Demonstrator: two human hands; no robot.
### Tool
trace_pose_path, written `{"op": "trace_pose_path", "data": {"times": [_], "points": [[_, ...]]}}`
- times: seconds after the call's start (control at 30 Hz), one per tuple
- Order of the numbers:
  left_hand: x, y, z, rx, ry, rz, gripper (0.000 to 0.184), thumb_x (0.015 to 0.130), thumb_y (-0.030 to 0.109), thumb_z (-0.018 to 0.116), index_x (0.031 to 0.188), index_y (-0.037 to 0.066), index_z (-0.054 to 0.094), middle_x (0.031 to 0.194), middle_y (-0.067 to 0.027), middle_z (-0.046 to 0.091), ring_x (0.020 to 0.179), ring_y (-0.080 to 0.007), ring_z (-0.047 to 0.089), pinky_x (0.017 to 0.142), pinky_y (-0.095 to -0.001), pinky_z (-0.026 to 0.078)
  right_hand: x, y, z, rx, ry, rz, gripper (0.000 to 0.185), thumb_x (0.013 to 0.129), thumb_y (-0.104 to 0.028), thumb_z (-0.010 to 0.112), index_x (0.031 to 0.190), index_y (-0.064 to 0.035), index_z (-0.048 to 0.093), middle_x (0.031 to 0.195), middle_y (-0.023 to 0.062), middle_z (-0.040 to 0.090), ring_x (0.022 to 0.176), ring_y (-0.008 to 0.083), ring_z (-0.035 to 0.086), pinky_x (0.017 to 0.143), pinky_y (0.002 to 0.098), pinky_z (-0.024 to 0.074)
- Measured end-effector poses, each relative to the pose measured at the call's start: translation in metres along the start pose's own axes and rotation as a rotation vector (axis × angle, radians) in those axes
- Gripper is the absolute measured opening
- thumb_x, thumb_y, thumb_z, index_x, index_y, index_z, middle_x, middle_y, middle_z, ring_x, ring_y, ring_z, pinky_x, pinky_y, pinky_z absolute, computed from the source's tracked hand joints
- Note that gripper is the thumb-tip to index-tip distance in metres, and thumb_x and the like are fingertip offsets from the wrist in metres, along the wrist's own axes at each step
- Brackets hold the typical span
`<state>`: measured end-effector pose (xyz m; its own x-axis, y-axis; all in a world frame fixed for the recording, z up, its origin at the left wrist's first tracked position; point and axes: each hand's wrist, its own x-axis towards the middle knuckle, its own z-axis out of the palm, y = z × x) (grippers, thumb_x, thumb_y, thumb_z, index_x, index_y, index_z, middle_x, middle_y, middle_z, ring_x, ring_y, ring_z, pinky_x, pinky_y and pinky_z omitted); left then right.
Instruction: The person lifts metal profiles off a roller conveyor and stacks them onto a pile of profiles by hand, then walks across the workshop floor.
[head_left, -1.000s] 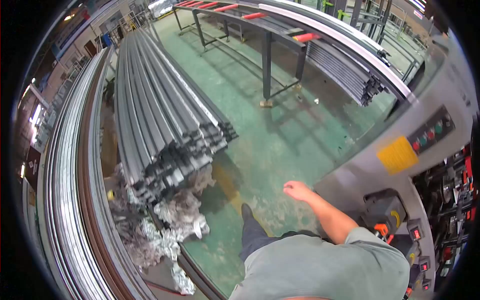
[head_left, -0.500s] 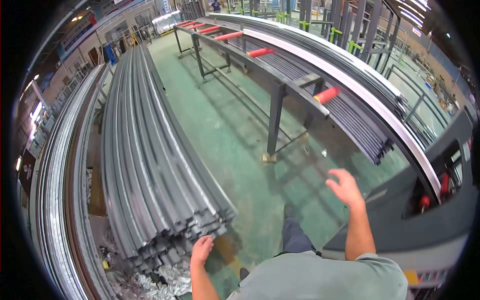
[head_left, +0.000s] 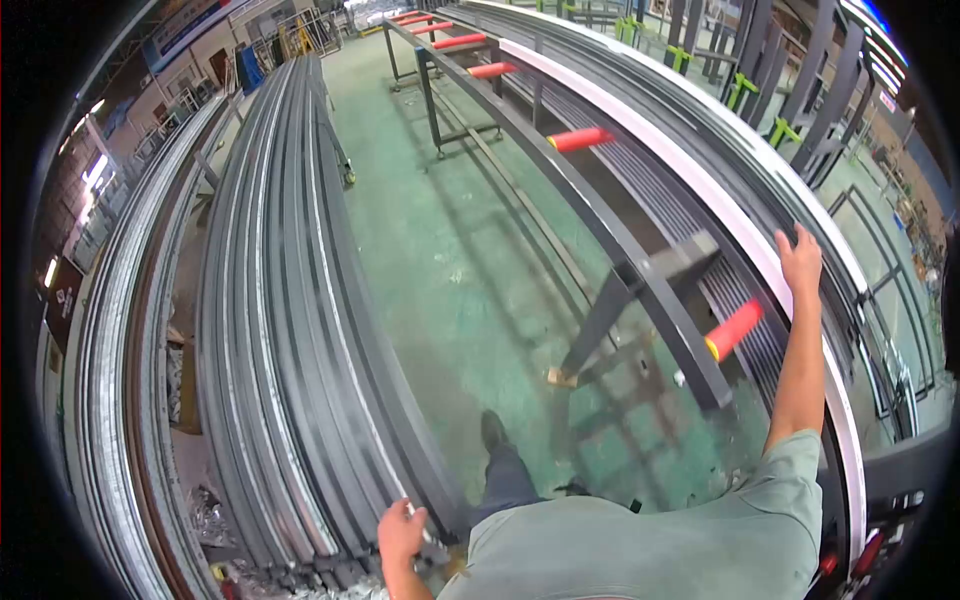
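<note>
My right hand (head_left: pixel 800 262) is stretched out at the right, its fingers apart, over the long white profile (head_left: pixel 745 228) on the roller stand. Whether its fingertips touch the profile I cannot tell. Low in the picture, my left hand (head_left: pixel 402 535) hangs beside the near end of a stack of long grey metal profiles (head_left: pixel 290 300). Its fingers are loosely bent, with a gap to the thumb, and nothing shows in them. The roller stand (head_left: pixel 600 215) has a dark frame and several red rollers (head_left: pixel 735 330).
More long dark profiles (head_left: pixel 660 95) lie beyond the white one. At the far left is a bundle of silvery profiles (head_left: pixel 115 330). Green floor (head_left: pixel 440 270) runs between the grey stack and the stand. Dark machinery (head_left: pixel 910 480) stands at the lower right.
I have stepped forward between the stack and the roller stand. My right hand has moved from over the floor up and right to the white profile. My left hand stays low beside the stack.
</note>
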<state>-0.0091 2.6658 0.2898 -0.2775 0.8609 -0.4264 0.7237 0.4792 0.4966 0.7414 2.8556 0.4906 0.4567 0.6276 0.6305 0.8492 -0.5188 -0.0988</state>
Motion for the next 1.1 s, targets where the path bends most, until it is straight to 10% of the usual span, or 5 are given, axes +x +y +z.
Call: {"op": "trace_pose_path", "data": {"times": [0.37,0.47,0.7,0.87,1.1], "points": [[0.363,0.230,-0.122,-0.050,-0.329,0.492,0.052,0.084,0.035,0.060,0.124,0.002,0.054,0.121,-0.0203,0.058,0.111,-0.0343,0.056,0.095,-0.0392,0.044,0.113,-0.209,0.165,0.029,-0.645,0.253,0.071,0.087,-0.053,0.051,0.136,-0.0019,0.043,0.131,0.0276,0.048,0.126,0.0371,0.044,0.105,0.0415,0.0343],[0.445,0.275,-0.160,-0.006,-0.469,0.562,0.053,0.085,0.036,0.059,0.126,0.003,0.053,0.124,-0.0210,0.056,0.112,-0.0339,0.056,0.095,-0.0386,0.044,0.145,-0.277,0.206,0.012,-0.486,0.116,0.063,0.085,-0.041,0.060,0.132,-0.0018,0.046,0.129,0.0259,0.050,0.123,0.0390,0.045,0.104,0.0412,0.0347],[0.663,0.298,-0.194,-0.204,-0.409,0.343,0.054,0.082,0.034,0.063,0.125,0.001,0.054,0.118,-0.0204,0.060,0.107,-0.0308,0.060,0.092,-0.0369,0.046,0.297,-0.392,0.330,-0.105,0.124,0.060,0.048,0.087,-0.035,0.059,0.121,-0.0014,0.056,0.119,0.0223,0.057,0.110,0.0399,0.052,0.096,0.0447,0.0393],[0.806,0.292,-0.220,0.055,-0.212,0.076,0.056,0.080,0.036,0.065,0.121,-0.001,0.056,0.109,-0.0198,0.064,0.102,-0.0304,0.062,0.088,-0.0361,0.048,0.400,-0.482,0.459,-0.139,-0.335,0.559,0.077,0.087,-0.068,0.032,0.125,-0.0040,0.054,0.125,0.0218,0.055,0.119,0.0388,0.050,0.098,0.0535,0.0339],[0.968,0.375,-0.325,-0.225,-0.158,0.017,0.055,0.079,0.036,0.066,0.119,0.000,0.058,0.100,-0.0153,0.067,0.092,-0.0210,0.065,0.081,-0.0308,0.049,0.516,-0.676,0.548,-0.404,-0.454,0.662,0.082,0.086,-0.070,0.032,0.128,-0.0033,0.051,0.130,0.0213,0.052,0.123,0.0382,0.046,0.100,0.0580,0.0296]]}}
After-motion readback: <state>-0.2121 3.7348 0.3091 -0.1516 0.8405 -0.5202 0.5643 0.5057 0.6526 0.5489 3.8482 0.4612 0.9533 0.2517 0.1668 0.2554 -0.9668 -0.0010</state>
